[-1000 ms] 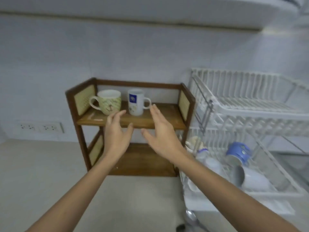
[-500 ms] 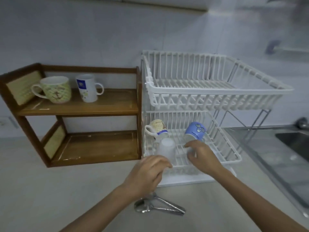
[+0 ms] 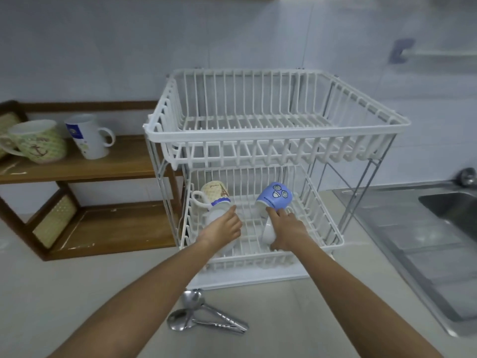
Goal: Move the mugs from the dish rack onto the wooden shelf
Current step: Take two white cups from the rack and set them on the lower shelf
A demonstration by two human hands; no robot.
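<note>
The white two-tier dish rack (image 3: 278,130) stands mid-counter, with several mugs lying in its lower tier. My left hand (image 3: 224,228) is wrapped over a white mug with a blue rim (image 3: 219,209) at the tier's left. Behind it lies a cream Paris-print mug (image 3: 214,191). My right hand (image 3: 286,228) grips a plain white mug (image 3: 268,232) lying on its side. Just beyond my fingers rests a blue mug with a cartoon face (image 3: 275,196). On the wooden shelf (image 3: 108,165) at the left, a green patterned mug (image 3: 38,142) and a white mug with a blue logo (image 3: 89,136) stand upright on the top board.
Two or three metal spoons (image 3: 204,316) lie on the counter in front of the rack. A steel sink and drainboard (image 3: 423,228) fill the right side. The shelf's lower board (image 3: 113,226) holds nothing, as does the rack's upper tier.
My hands left the shelf, swung right to the rack's lower tier, and closed onto two white mugs. The view turned right with them.
</note>
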